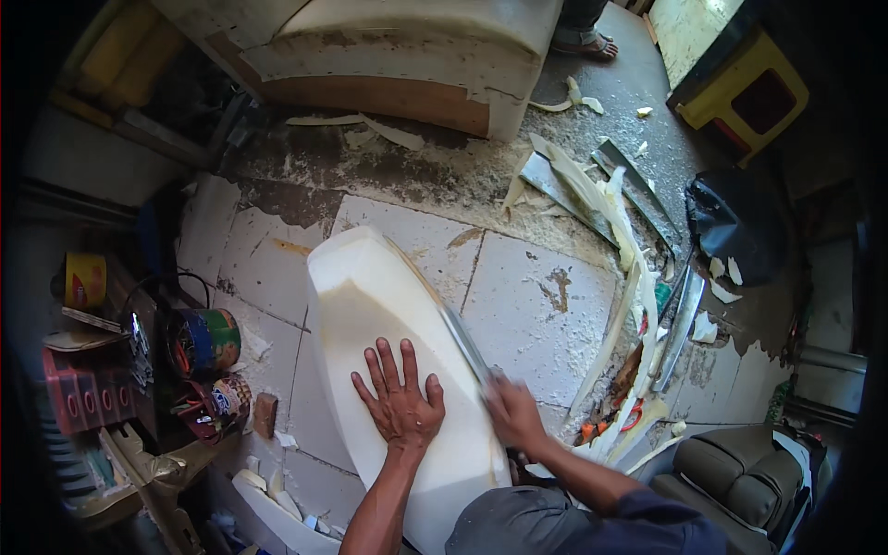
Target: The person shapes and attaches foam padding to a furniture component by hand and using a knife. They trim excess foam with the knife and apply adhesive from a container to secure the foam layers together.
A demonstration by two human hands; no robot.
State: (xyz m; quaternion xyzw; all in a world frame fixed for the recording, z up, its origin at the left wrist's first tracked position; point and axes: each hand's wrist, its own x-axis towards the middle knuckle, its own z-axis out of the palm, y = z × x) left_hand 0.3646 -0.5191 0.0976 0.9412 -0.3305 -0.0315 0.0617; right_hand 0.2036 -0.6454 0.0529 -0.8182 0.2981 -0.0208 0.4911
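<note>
One blade (466, 345), clamped in the right hand (511, 412), follows the right edge of the foam block (381, 310), long axis pointing away over the floor (541, 338); the left hand (407, 412) lies spread on top.

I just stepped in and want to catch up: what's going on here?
A person is working on a large, pale foam-like piece that reaches across the tiled floor. Their left hand lies flat on top of it, fingers spread. Their right hand, blurred, grips a long metal blade lying along the piece's right edge. Pale strips lie off to the right, and another person's foot shows at the top.
</note>
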